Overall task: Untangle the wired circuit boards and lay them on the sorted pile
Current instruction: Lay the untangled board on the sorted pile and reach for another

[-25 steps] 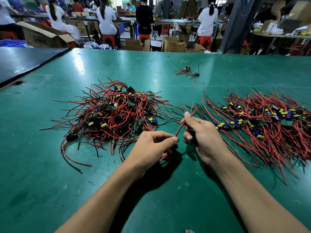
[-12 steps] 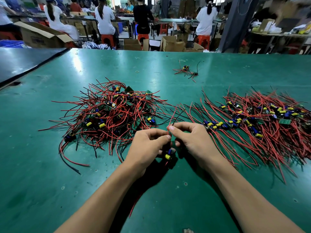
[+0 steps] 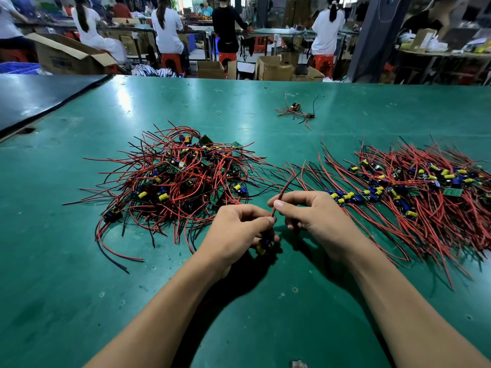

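Gripping one wired circuit board [image 3: 264, 247] in the curled left hand [image 3: 239, 229], just off the near right edge of the tangled heap [image 3: 180, 179] on the green counter [image 3: 79, 261]. Pinching its red wires [image 3: 281, 193] between thumb and forefinger of the right hand [image 3: 316, 216], right next to that, with the leads angled up and away. Over to the heap's right, the sorted pile [image 3: 411, 192], wires fanned out roughly parallel. Way behind the heap and a bit right, a small stray bundle [image 3: 296, 111].
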The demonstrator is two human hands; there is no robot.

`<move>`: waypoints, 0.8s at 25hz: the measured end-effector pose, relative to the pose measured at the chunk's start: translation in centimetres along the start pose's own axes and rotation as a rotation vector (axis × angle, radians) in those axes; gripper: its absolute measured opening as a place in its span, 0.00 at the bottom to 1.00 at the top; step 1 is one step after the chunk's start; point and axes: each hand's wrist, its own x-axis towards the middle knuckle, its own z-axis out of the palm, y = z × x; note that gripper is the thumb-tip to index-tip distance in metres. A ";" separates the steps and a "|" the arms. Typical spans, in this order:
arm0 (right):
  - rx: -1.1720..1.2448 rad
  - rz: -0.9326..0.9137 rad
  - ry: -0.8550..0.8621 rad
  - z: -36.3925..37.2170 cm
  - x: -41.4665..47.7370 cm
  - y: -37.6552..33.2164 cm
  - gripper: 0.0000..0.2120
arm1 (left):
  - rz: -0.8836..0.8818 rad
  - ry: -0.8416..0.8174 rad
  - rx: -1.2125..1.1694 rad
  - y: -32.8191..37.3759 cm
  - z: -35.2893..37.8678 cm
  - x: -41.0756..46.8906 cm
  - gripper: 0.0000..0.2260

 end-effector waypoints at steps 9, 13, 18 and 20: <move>0.218 0.054 0.243 0.6 1.1 0.6 0.11 | 0.038 -0.052 0.105 0.0 -0.1 0.1 0.05; 0.145 -0.022 0.382 0.3 1.7 1.1 0.05 | 0.027 -0.083 0.114 0.0 -0.2 -0.1 0.04; 0.031 -0.155 0.444 0.5 1.8 1.3 0.01 | -0.016 -0.094 0.037 0.3 -0.4 -0.1 0.03; 0.147 -0.120 0.374 0.5 1.7 1.2 0.01 | -0.020 -0.081 0.017 0.3 -0.4 -0.2 0.04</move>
